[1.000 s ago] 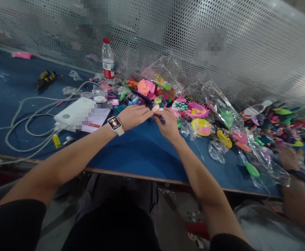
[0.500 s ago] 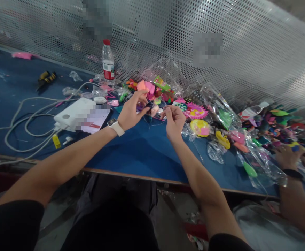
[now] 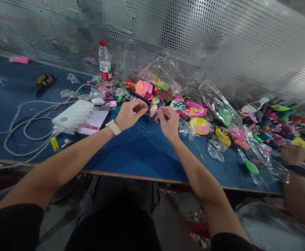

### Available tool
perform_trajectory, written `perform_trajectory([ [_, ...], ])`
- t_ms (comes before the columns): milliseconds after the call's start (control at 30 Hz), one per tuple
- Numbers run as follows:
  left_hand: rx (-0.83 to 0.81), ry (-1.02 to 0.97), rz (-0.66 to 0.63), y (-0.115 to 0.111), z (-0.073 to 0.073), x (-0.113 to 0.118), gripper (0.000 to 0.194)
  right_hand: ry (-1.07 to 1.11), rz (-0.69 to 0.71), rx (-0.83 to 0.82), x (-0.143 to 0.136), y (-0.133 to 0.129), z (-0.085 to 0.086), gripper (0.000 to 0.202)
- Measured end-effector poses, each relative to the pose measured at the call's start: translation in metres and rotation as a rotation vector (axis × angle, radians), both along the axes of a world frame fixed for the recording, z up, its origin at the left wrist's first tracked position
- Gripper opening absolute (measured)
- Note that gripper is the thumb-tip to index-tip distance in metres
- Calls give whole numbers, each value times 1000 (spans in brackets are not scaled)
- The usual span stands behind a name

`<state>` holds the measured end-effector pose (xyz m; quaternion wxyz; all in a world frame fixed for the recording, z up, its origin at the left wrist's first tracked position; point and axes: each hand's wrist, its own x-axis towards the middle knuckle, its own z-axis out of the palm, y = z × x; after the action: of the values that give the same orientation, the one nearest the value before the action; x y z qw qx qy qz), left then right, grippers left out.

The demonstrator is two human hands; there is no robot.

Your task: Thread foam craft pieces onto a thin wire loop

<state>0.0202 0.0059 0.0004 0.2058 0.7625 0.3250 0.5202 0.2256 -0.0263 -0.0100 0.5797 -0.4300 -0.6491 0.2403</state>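
My left hand (image 3: 131, 113), with a white watch strap on its wrist, is closed in a pinch above the blue table. Across from it, my right hand (image 3: 168, 120) pinches too, its fingertips a short way from the left ones. A thin pale thread (image 3: 148, 131) hangs or lies below the fingertips and seems to run between both hands. Just behind the fingers is a small light-pink piece (image 3: 153, 110); whether they touch it I cannot tell. A dark pen-like stick (image 3: 139, 97) lies beyond my left hand.
Colourful foam pieces, a yellow-and-pink disc (image 3: 199, 126) and clear plastic wrapping (image 3: 216, 150) crowd the right side. At left are a white power bank (image 3: 72, 115), cables, a phone (image 3: 94, 122) and pliers (image 3: 44, 83). A bottle (image 3: 105, 64) stands behind. A co-worker's hand (image 3: 293, 155) is far right.
My left hand's spread fingers have drawn together into a pinch. My right hand has shifted slightly left, and the thread below the hands now lies in a different loop.
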Motion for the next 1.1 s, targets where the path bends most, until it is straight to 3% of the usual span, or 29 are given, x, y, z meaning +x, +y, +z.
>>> perform_trajectory([
  [200, 9, 21, -12, -4, 3, -1, 21, 65, 15, -65, 7, 9, -3, 34],
  [367, 43, 99, 8, -1, 3, -5, 17, 109, 54, -132, 10, 13, -6, 31],
  [633, 48, 173, -56, 0, -2, -3, 14, 89, 261, -141, 15, 9, -1, 32],
  [867, 88, 221, -96, -1, 1, -4, 14, 133, 401, -278, 13, 10, -2, 41],
  [1100, -41, 129, -199, -4, 5, -2, 11, 115, 496, -393, 10, 8, 0, 45],
])
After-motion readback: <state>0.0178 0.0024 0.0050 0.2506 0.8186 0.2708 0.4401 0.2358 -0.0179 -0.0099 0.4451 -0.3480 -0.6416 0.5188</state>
